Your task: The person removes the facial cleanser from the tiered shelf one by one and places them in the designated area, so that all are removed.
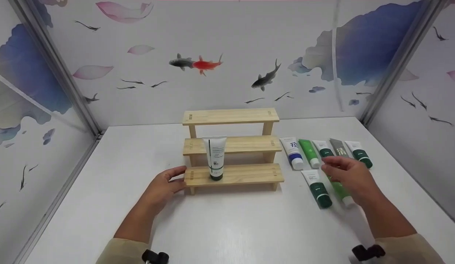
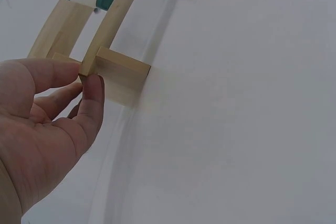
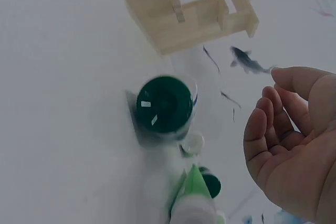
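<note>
A three-step wooden rack stands at the middle of the table. My left hand pinches the left end of its lowest step between thumb and fingers. On that step a white tube with a dark green cap stands upright, cap down. Over the tubes on the right hovers my right hand, its fingers loosely bent and nothing held. Beneath it lies a green tube, partly hidden by the hand. Beside that lies a white tube with a dark green cap, its cap end facing the right wrist camera.
Behind these, a row of several tubes lies right of the rack: a white and blue tube, a green tube, a grey tube and white ones with dark green parts. Printed panels enclose the white table.
</note>
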The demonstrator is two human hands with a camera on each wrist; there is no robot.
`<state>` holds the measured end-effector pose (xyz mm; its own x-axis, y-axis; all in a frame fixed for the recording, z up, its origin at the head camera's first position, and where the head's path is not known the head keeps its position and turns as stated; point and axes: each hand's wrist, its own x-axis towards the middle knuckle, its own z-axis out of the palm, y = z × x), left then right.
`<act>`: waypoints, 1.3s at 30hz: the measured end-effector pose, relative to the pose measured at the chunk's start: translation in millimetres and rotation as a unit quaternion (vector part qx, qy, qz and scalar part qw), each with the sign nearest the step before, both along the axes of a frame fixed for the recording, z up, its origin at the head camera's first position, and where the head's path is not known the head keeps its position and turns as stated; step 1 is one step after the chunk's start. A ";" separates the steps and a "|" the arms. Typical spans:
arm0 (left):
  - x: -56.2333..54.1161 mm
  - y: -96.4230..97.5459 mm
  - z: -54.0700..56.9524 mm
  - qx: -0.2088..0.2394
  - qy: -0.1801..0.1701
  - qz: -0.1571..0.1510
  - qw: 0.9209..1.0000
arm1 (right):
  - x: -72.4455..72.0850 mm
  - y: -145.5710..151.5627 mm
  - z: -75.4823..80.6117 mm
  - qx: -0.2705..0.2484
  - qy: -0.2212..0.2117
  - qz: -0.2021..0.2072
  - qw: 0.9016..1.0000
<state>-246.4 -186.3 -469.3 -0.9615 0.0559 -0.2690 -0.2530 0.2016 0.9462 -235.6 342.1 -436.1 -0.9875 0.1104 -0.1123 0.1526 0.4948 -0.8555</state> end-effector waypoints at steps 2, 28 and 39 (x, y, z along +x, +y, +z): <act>-0.1 -0.1 0.1 0.004 -0.001 -0.001 1.000 | -0.6 -14.4 2.9 -0.013 0.008 0.013 1.000; -2.9 0.5 -0.3 -0.002 0.001 -0.003 1.000 | -14.0 -162.2 5.1 -0.162 0.060 0.161 0.972; 0.4 0.4 1.8 -0.008 -0.003 -0.003 1.000 | -22.6 -192.8 6.6 -0.207 0.068 0.183 0.959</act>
<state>-246.0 -185.9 -467.5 -0.9596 0.0578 -0.2754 -0.2570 0.2182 0.9414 -258.2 149.3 -429.5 -0.9602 -0.2729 0.0600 -0.0924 0.1072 -0.9899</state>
